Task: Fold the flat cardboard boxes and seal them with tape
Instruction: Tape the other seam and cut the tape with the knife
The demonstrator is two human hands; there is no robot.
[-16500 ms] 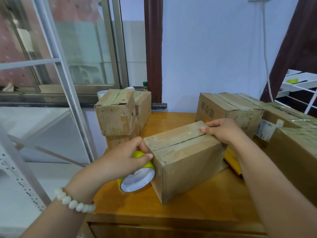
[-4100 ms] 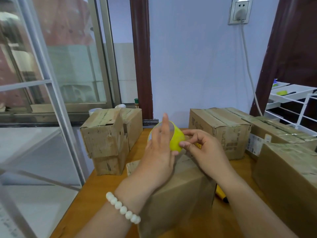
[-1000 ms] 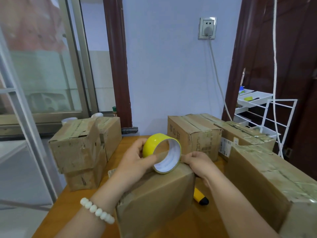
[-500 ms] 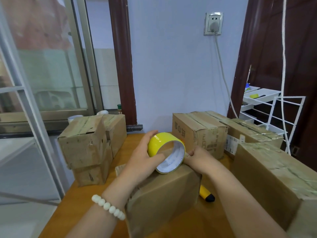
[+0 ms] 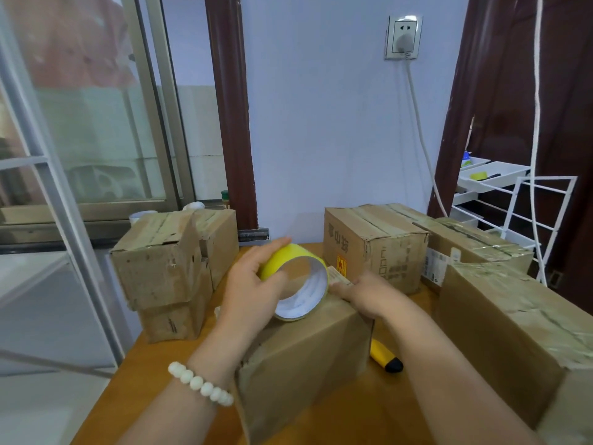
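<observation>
On the middle box [image 5: 305, 358] of the tabletop [image 5: 154, 396], the left hand [image 5: 253, 293] has its grip closed round the yellow tape roll [image 5: 295, 281]; the right hand [image 5: 365, 293] presses flat at the far edge. I would pull straight along the seam, slowly.

Wooden worktop [image 5: 160, 358]: centre box [image 5: 305, 358], left box stack [image 5: 167, 284], right boxes [image 5: 375, 252]; yellow cutter [image 5: 383, 354] just beside centre box

Left grip [image 5: 253, 290] holds yellow tape roll [image 5: 288, 261] on top of centre box [image 5: 305, 358], fingers curled over it. Right grip [image 5: 365, 293] sits just beside the roll and presses the box's far top edge, fingers apparently flat (blurry). Yellow cutter [image 5: 383, 356] lies on surface [image 5: 134, 390], right of box.
</observation>
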